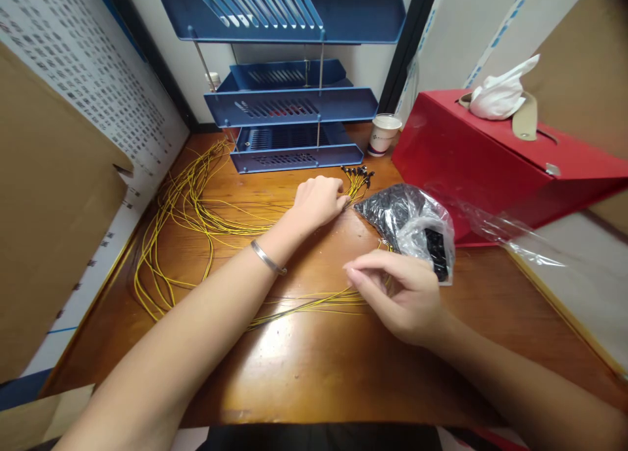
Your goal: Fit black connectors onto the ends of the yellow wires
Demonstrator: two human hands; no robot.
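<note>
My left hand (318, 201), with a silver bangle on its wrist, reaches forward across the table. Its fingers are curled over a bundle of thin yellow and black wires (220, 225), just behind the small black connectors (360, 175) at their ends. The fingertips are partly hidden. My right hand (405, 294) is closed in a pinch above the front run of wires, thumb and index tips together. What the pinch holds, if anything, cannot be made out. Beyond the right hand lies a clear plastic bag (405, 218) of small black parts, with wire ends showing at its near side.
Blue tiered trays (294, 156) stand at the back of the wooden table (314, 372). A paper cup (384, 135) sits beside them. On the right is a red box (471, 156) with white tissue on top. Cardboard (49, 209) borders the left side.
</note>
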